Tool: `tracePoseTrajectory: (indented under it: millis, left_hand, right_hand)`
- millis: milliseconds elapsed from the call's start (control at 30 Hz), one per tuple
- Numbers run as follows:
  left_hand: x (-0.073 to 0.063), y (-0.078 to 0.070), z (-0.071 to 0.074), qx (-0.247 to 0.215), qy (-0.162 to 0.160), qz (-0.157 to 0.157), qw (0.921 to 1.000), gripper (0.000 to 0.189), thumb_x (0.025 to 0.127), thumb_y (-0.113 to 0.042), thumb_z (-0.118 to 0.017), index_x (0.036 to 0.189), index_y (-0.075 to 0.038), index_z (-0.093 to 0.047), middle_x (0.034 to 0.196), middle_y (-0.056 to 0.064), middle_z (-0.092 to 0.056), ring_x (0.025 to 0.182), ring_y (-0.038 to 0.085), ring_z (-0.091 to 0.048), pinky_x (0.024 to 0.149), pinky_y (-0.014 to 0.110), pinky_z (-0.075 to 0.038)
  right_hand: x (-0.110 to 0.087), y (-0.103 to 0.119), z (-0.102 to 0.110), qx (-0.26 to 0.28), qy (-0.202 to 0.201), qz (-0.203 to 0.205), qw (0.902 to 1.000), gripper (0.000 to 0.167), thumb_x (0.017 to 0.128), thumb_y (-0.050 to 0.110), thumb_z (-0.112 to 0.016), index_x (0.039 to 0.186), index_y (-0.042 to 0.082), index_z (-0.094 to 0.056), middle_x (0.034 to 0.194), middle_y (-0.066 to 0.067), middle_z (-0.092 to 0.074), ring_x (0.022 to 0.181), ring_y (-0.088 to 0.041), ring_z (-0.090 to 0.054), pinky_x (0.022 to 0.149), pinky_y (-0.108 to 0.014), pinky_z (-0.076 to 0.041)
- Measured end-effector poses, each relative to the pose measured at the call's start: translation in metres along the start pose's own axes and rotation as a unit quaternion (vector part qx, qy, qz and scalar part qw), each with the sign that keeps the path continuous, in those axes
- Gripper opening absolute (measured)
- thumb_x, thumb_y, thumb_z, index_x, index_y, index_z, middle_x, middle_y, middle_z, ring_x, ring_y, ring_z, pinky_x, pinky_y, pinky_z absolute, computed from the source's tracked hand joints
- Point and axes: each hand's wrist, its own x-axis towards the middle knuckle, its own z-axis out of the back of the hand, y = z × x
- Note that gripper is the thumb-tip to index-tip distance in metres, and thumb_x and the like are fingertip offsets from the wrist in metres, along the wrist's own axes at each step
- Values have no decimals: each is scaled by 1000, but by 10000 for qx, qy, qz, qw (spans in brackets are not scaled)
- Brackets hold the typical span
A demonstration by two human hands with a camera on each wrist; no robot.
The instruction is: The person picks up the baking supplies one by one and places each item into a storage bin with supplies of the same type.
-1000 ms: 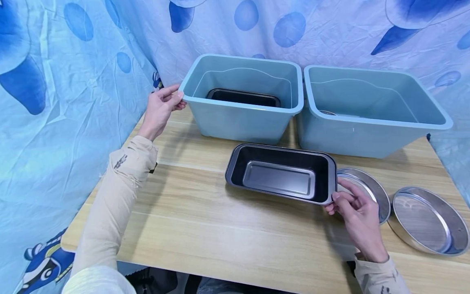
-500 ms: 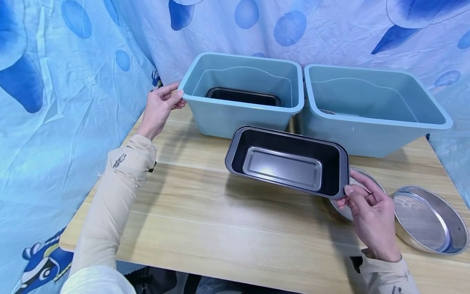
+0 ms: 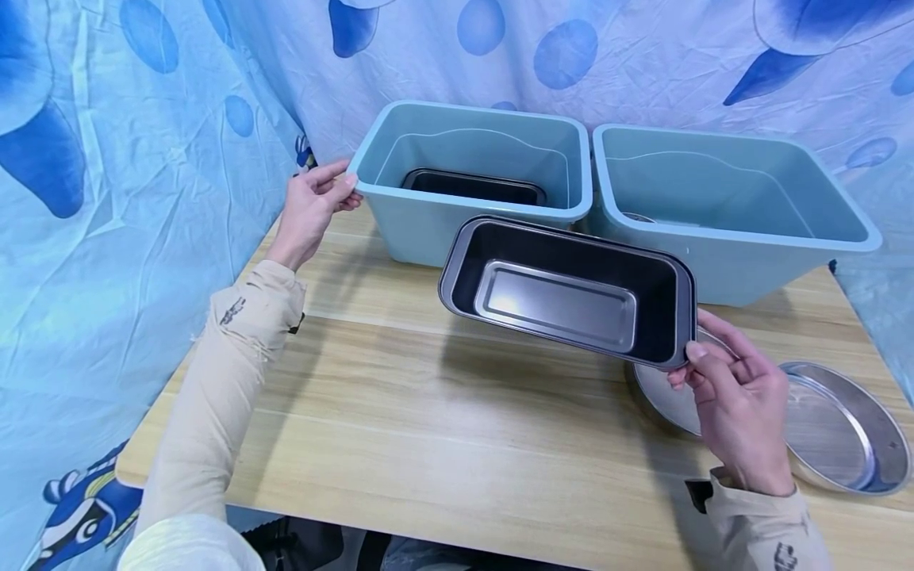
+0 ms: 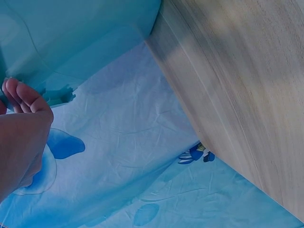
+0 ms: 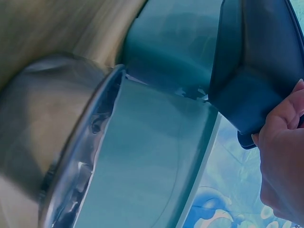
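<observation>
In the head view my right hand pinches the right end of a dark loaf pan, thumb on the rim and fingers beneath. The pan hangs tilted above the table, in front of the two bins, its inside facing me. From the right wrist view the pan's dark outer side shows beside the hand. My left hand grips the left front corner of the left blue bin at its rim. Inside that bin lies another dark loaf pan, partly hidden by the front wall.
A second blue bin stands to the right, a small part of a metal rim showing inside. Two round metal pans lie on the right of the wooden table: one partly behind my right hand, the other farther right. Patterned blue cloth surrounds the table.
My right hand has raised the loaf pan off the table and drawn it slightly right, toward the bins' height. My left hand stays on the bin rim.
</observation>
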Motion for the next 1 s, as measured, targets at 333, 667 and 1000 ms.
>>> tracePoseTrajectory:
  millis: [333, 667, 1000]
  left_hand:
    - [-1, -1, 0, 60, -4, 37, 10000, 40, 100, 3, -64, 136, 17, -57, 81, 4, -73, 69, 13, -69, 68, 19, -59]
    - [-1, -1, 0, 115, 0, 14, 9999, 40, 100, 2, -65, 136, 16, -57, 81, 4, -73, 69, 13, -69, 68, 19, -59]
    - [-1, -1, 0, 86, 2, 30, 10000, 40, 100, 2, -64, 136, 17, -56, 80, 4, -73, 68, 11, -69, 68, 19, -59]
  right_hand:
    - [12, 1, -6, 376, -173, 58, 9991, 39, 98, -25, -43, 136, -22, -49, 91, -27, -74, 57, -26, -68, 60, -27, -61]
    - [29, -1, -11, 688, -246, 191, 9971, 36, 97, -25, -45, 133, -25, -50, 89, -31, -72, 57, -28, -68, 57, -28, -61]
    - [42, -1, -20, 707, -246, 290, 9968, 35, 97, -23, -49, 132, -26, -49, 86, -32, -71, 55, -27, -67, 54, -26, -59]
